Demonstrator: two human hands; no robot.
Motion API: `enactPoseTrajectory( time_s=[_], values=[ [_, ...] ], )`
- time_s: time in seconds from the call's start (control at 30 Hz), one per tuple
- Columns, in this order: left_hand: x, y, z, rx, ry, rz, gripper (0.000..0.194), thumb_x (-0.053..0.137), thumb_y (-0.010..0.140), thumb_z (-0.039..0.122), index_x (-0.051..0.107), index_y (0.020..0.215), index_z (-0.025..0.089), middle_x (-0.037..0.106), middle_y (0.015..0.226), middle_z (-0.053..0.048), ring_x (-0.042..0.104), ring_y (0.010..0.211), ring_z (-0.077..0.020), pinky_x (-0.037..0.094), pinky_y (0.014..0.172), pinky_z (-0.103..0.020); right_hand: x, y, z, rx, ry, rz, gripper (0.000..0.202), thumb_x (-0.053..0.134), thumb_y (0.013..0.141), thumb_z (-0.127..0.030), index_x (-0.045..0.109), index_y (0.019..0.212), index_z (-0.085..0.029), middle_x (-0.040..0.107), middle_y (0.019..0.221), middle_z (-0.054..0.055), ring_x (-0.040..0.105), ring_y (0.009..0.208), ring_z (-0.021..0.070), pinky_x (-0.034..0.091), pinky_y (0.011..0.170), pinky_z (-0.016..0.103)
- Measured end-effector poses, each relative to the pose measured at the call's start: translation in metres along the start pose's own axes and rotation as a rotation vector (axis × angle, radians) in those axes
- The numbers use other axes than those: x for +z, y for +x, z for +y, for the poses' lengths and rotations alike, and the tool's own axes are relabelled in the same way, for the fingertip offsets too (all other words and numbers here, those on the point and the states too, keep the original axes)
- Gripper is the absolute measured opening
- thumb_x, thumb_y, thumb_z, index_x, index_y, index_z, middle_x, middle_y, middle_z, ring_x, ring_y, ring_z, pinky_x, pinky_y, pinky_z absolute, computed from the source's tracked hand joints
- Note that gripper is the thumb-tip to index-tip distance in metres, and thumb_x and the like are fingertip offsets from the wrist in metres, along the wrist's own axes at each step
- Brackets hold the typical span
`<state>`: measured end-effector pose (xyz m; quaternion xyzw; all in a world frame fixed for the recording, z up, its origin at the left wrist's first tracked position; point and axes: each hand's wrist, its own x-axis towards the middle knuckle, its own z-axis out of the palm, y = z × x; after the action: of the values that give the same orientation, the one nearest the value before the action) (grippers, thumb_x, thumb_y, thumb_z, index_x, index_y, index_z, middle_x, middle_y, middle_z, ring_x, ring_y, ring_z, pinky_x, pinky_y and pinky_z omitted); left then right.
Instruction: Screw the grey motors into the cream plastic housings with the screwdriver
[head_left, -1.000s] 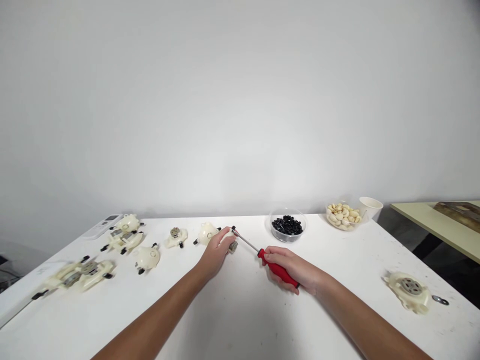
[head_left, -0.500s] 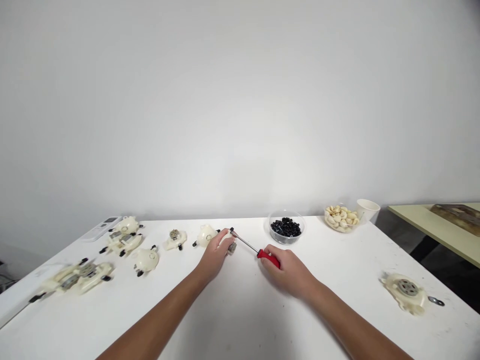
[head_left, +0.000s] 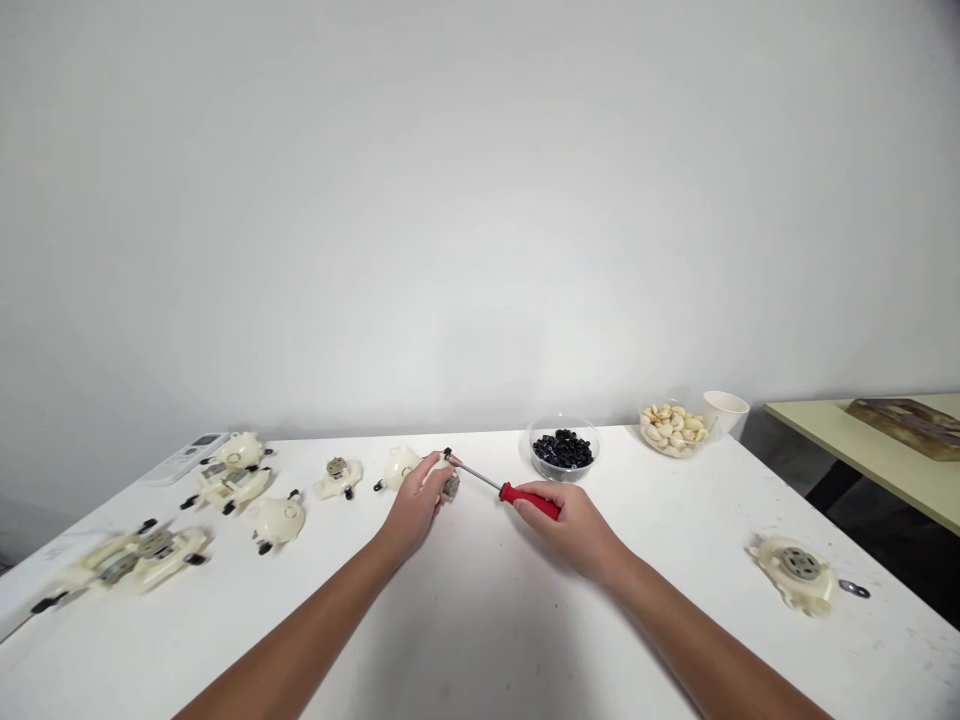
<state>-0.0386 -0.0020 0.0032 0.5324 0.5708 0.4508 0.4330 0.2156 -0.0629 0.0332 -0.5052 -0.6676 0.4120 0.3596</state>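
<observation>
My left hand point(head_left: 415, 503) is closed around a cream plastic part with a grey insert point(head_left: 450, 487) and a small black piece point(head_left: 447, 453) on its upper end. Most of that part is hidden behind my fingers. In my right hand point(head_left: 571, 527) is a screwdriver point(head_left: 529, 500) with a red handle, gripped from above. Its metal shaft slants up to the left, and the tip meets the black piece or lies right beside it. Just behind my left hand rests another cream part point(head_left: 400, 466), rounded side up.
Several cream parts point(head_left: 277, 520) with black tips lie on the left of the white table point(head_left: 465, 640), near a white remote control point(head_left: 184, 460). Bowls of black pieces point(head_left: 564, 450) and pale pieces point(head_left: 673, 432) stand behind, with a white cup point(head_left: 725, 410). Another cream part point(head_left: 796, 572) lies right.
The whole scene has shifted slightly left in view. Both hands keep their hold, and the screwdriver stays at the black piece, its handle a little closer to level.
</observation>
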Motion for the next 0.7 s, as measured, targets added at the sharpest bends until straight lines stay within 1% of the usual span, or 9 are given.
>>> enactPoseTrajectory(
  time_s=[0.1, 0.17, 0.23, 0.3, 0.37, 0.43, 0.53, 0.6, 0.7],
  values=[
    [0.001, -0.001, -0.001, -0.009, -0.026, -0.018, 0.049, 0.066, 0.085, 0.057, 0.07, 0.115, 0.019, 0.062, 0.081, -0.003, 0.052, 0.065, -0.0158, 0.044, 0.059, -0.026, 0.005, -0.002, 0.001, -0.072, -0.106, 0.069, 0.031, 0.058, 0.096, -0.036, 0.083, 0.108, -0.025, 0.08, 0.102, 0.007, 0.068, 0.089, 0.0264, 0.047, 0.077, 0.034],
    [0.001, -0.001, -0.002, 0.011, -0.029, -0.014, 0.046, 0.066, 0.085, 0.057, 0.071, 0.112, 0.02, 0.065, 0.086, -0.004, 0.054, 0.07, -0.0168, 0.045, 0.062, -0.027, 0.007, -0.002, 0.003, -0.097, -0.137, 0.097, 0.03, 0.057, 0.095, -0.035, 0.083, 0.107, -0.025, 0.08, 0.102, 0.007, 0.069, 0.09, 0.0268, 0.048, 0.077, 0.035],
    [0.001, -0.001, -0.003, 0.008, -0.029, -0.007, 0.048, 0.066, 0.086, 0.056, 0.07, 0.118, 0.02, 0.067, 0.092, -0.005, 0.056, 0.074, -0.0178, 0.047, 0.067, -0.028, 0.008, -0.002, 0.007, -0.118, -0.172, 0.116, 0.029, 0.057, 0.095, -0.034, 0.083, 0.107, -0.025, 0.08, 0.1, 0.007, 0.069, 0.087, 0.026, 0.048, 0.076, 0.034],
    [0.001, -0.001, -0.003, -0.024, -0.031, -0.015, 0.055, 0.066, 0.086, 0.057, 0.067, 0.128, 0.02, 0.068, 0.094, -0.005, 0.057, 0.076, -0.0179, 0.047, 0.07, -0.028, 0.009, -0.001, 0.012, -0.162, -0.257, 0.15, 0.028, 0.058, 0.095, -0.033, 0.082, 0.107, -0.026, 0.079, 0.095, 0.007, 0.068, 0.082, 0.0243, 0.046, 0.072, 0.033],
    [0.001, -0.001, -0.004, -0.055, -0.035, -0.037, 0.062, 0.066, 0.087, 0.058, 0.062, 0.136, 0.02, 0.067, 0.091, -0.004, 0.056, 0.074, -0.0177, 0.047, 0.07, -0.029, 0.008, -0.001, 0.016, -0.221, -0.359, 0.186, 0.027, 0.059, 0.094, -0.032, 0.082, 0.108, -0.026, 0.077, 0.09, 0.006, 0.066, 0.078, 0.0227, 0.044, 0.07, 0.032],
    [0.001, 0.0, -0.005, -0.069, -0.045, -0.052, 0.067, 0.066, 0.086, 0.059, 0.06, 0.139, 0.019, 0.066, 0.087, -0.003, 0.056, 0.072, -0.0172, 0.045, 0.069, -0.028, 0.008, -0.001, 0.018, -0.261, -0.414, 0.209, 0.026, 0.06, 0.094, -0.032, 0.081, 0.108, -0.026, 0.076, 0.089, 0.006, 0.066, 0.076, 0.0218, 0.043, 0.069, 0.031],
    [0.001, -0.001, -0.005, -0.104, -0.088, -0.037, 0.07, 0.067, 0.086, 0.059, 0.056, 0.143, 0.019, 0.066, 0.092, -0.003, 0.055, 0.073, -0.0158, 0.044, 0.069, -0.027, 0.008, 0.001, 0.017, -0.244, -0.364, 0.208, 0.025, 0.062, 0.093, -0.03, 0.08, 0.109, -0.026, 0.077, 0.093, 0.005, 0.067, 0.08, 0.0216, 0.046, 0.073, 0.031],
    [0.001, -0.001, -0.004, -0.121, -0.113, -0.012, 0.069, 0.066, 0.086, 0.058, 0.055, 0.143, 0.02, 0.066, 0.096, -0.003, 0.055, 0.073, -0.015, 0.043, 0.068, -0.026, 0.008, 0.002, 0.016, -0.215, -0.3, 0.194, 0.024, 0.063, 0.092, -0.031, 0.08, 0.109, -0.026, 0.076, 0.097, 0.005, 0.068, 0.084, 0.0222, 0.047, 0.076, 0.032],
    [0.002, -0.002, 0.001, -0.053, -0.111, -0.028, 0.053, 0.064, 0.089, 0.055, 0.062, 0.13, 0.021, 0.065, 0.097, -0.003, 0.054, 0.073, -0.0145, 0.04, 0.064, -0.024, 0.006, 0.005, 0.013, -0.145, -0.18, 0.158, 0.026, 0.069, 0.089, -0.037, 0.078, 0.11, -0.025, 0.074, 0.102, 0.005, 0.067, 0.088, 0.0234, 0.047, 0.076, 0.032]
  ],
)
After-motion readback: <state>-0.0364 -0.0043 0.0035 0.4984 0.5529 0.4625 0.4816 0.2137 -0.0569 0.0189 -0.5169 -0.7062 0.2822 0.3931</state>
